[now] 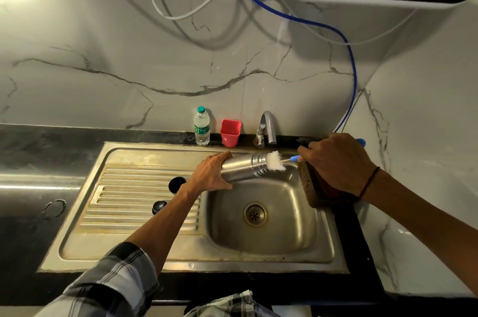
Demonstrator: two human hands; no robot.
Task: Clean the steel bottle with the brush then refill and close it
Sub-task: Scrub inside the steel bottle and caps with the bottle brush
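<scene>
Left hand (pixel 212 174) wraps its fingers and thumb round the base end of the steel bottle (pixel 243 167), holding it nearly level over the left rim of the sink (pixel 258 244) basin, so the bottle's long axis runs left to right with a slight upward tilt toward its open, threaded mouth on the right. To the left of that hand, two dark round pieces, probably the bottle's cap (pixel 177 184) and inner stopper (pixel 159 206), sit on the ribbed draining board, well apart from the bottle. At the mouth sits the white bristle head of the brush (pixel 275 160), touching the rim and seemingly partly inside, though how deep it goes I cannot tell. From the bristles a thin wire stem leads right into a blue handle, which the right hand (pixel 338 164) pinches with curled fingers; the handle's far end pokes out beyond the knuckles. Stem and bottle lie almost on one line, and that alignment is what the coming move depends on: I judge the scrubbing step is in hand, and a push leftward along the axis would drive the bristles down the bore. The right hand is the working one, just beside the mouth; the left only steadies. Behind stand a plastic water bottle (pixel 201 126), a red cup (pixel 230 132) and the tap (pixel 267 126).
</scene>
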